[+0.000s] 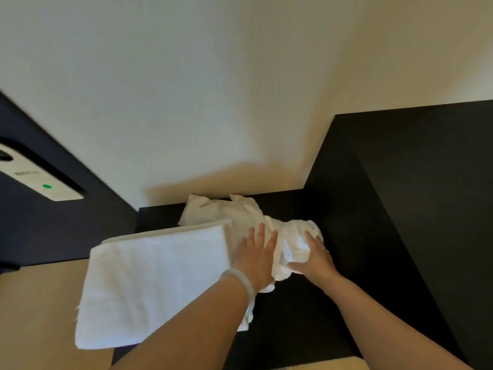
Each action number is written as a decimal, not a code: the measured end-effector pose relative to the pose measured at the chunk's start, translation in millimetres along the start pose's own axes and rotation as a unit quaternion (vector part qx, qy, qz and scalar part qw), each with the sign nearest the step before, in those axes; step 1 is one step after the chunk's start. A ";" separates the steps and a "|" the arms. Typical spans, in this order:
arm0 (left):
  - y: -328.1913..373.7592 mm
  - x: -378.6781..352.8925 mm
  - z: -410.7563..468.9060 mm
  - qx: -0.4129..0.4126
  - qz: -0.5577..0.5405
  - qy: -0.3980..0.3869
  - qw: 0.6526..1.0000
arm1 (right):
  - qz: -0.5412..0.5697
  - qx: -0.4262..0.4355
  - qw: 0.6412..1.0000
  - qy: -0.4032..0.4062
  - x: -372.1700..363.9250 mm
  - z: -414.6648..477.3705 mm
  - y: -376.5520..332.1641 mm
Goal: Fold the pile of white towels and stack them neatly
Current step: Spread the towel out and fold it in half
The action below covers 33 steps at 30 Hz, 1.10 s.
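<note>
- Starting on the next towel, head view: a folded towel [154,276] already lies flat, and both hands are on the crumpled towels [248,217]. I judge this as picking one unfolded piece out of the heap.
- Crumpled towels: just right of the folded towel and behind it, touching its right edge, on the dark shelf [333,303].
- Left hand [257,253], pale bracelet [240,279] on the wrist: just right of the folded towel's right edge. Fingers straight and together, palm pressed flat on the heap, gripping nothing.
- Right hand [316,259]: further right of the folded towel, on the heap's near end. Thumb splayed wide, fingers laid over a bunch of cloth. I cannot tell whether they close round it; the frame is blurred.
- Heap's long axis: diagonal, from the wall [213,102] behind the folded towel to the near right under the hands. The near end is bunched and the far end flatter.
- Folded towel: roughly square, thick edge facing the wall, near corner hanging past the shelf edge.
- Next move likely calls for freeing a single layer, finding two corners and shaking it flat. The pieces look tangled, so a pull may drag the others along.
- White device with a green light [46,186]: well left of the folded towel.
</note>
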<state>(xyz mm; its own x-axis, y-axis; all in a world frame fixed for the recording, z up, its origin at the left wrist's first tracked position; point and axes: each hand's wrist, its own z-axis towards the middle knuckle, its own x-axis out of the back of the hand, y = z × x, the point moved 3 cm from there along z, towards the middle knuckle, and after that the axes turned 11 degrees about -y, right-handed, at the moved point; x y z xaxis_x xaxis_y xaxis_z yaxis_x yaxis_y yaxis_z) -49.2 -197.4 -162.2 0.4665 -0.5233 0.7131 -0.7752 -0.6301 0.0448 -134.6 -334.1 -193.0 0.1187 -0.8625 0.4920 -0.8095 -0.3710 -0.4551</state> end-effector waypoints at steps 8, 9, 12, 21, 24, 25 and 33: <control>-0.7 -25.1 80.2 0.137 0.016 -0.009 0.990 | -0.231 -0.046 0.972 -0.023 -15.1 73.6 7.1; 1.9 -28.8 89.0 0.142 0.045 0.000 0.989 | -0.259 -0.057 0.964 -0.018 -18.8 80.8 10.8; -1.0 -37.8 112.7 0.126 0.149 0.020 0.981 | -0.310 -0.048 0.949 0.032 -24.1 97.6 23.8; -28.3 23.9 123.7 0.014 -0.177 0.254 0.951 | 0.021 0.076 0.973 0.219 30.6 94.9 -7.8; -18.9 78.5 109.3 -0.074 -0.303 0.323 0.894 | 0.156 0.127 0.938 0.282 57.2 78.1 -10.8; -14.1 99.6 101.8 -0.098 -0.323 0.346 0.875 | 0.192 0.137 0.927 0.291 64.1 71.5 -12.5; -27.2 84.2 111.8 0.003 -0.297 0.135 0.945 | 0.169 0.119 0.964 0.168 70.5 65.6 -17.4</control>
<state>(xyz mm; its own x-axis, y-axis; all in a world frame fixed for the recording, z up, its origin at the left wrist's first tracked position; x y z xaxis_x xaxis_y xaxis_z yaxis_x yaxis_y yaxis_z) 58.9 -288.5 -181.6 0.6923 0.0880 0.7162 -0.4086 -0.7703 0.4896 -74.4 -411.1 -199.1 -0.3550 -0.8020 0.4803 -0.6097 -0.1908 -0.7693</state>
